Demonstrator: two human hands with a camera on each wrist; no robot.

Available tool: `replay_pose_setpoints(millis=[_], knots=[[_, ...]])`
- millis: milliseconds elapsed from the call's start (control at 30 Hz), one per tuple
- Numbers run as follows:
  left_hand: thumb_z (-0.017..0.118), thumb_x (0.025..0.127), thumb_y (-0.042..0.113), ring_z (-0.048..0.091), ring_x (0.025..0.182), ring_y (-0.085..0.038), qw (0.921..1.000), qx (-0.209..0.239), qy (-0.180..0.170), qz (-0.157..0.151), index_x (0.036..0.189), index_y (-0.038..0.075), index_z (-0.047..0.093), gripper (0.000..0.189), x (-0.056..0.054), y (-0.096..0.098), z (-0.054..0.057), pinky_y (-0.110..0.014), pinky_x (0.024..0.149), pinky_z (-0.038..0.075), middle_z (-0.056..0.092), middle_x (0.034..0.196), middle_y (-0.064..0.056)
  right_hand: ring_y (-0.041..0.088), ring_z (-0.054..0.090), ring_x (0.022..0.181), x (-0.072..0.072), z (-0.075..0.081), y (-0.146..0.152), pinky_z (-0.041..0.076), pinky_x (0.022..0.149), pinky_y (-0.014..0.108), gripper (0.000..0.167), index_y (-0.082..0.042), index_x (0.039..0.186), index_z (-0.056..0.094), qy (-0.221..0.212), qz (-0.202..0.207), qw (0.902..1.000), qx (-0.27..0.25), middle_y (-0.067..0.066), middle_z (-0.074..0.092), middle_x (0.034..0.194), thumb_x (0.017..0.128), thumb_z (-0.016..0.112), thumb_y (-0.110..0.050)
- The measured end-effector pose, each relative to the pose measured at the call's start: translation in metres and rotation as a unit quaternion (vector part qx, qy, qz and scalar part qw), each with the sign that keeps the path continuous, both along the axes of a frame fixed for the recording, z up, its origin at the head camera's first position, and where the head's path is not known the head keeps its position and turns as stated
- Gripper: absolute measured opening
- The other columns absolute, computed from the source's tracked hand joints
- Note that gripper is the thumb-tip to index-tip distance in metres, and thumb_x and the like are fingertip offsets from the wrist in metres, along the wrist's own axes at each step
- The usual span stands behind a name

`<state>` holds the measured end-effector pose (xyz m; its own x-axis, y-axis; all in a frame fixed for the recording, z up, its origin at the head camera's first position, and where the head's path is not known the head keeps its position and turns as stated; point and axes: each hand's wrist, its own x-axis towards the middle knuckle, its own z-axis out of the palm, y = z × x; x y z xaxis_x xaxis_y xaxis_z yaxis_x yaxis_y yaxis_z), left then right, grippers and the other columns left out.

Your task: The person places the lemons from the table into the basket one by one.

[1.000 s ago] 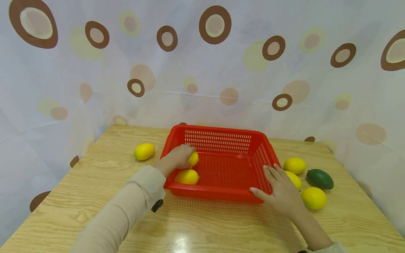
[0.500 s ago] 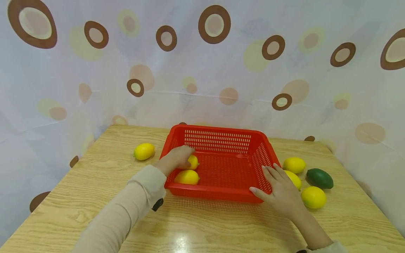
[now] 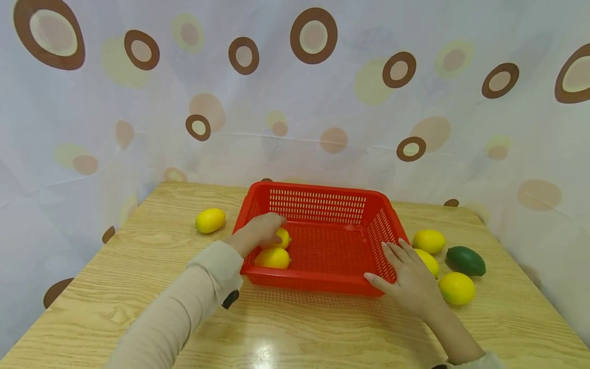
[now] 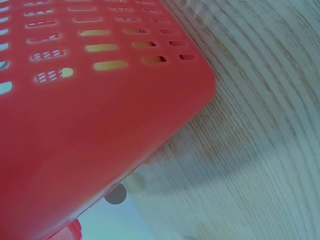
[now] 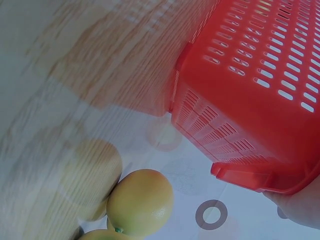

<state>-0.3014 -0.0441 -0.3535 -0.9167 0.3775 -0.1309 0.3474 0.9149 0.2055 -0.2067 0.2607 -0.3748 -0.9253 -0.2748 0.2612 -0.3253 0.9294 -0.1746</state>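
left grip [image 3: 259, 229]: fingers bent over the far lemon [image 3: 284, 239]; whether clamped or apart is hidden
far lemon: inside the basket [image 3: 313, 278], just under and right of the left grip, the nearer one; long axis mostly hidden
right grip [image 3: 410, 282]: fingers spread apart on the basket's right rim

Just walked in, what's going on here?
A person's left hand is in a red basket, over a yellow lemon; whether it grips it is hidden. A second lemon lies nearer the front. The right hand rests on the basket's right rim. On the table, one lemon lies left of the basket, three lemons and a green fruit right.
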Motion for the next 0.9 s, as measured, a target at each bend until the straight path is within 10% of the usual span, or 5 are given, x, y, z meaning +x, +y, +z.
replay_pose_setpoints(millis=[900], knots=[[0.059, 0.09, 0.023, 0.047, 0.125, -0.03, 0.9929, 0.019, 0.113, -0.032, 0.129, 0.003, 0.052, 0.044, 0.004, -0.02, 0.003, -0.041, 0.105, 0.039, 0.054, 0.132, -0.015, 0.044, 0.026, 0.135, 0.0, 0.002, -0.001, 0.024, 0.107, 0.061, 0.088, 0.006, 0.14, 0.034, -0.011, -0.001, 0.9999, -0.006, 0.027, 0.036, 0.143, 0.084, 0.051, -0.06]])
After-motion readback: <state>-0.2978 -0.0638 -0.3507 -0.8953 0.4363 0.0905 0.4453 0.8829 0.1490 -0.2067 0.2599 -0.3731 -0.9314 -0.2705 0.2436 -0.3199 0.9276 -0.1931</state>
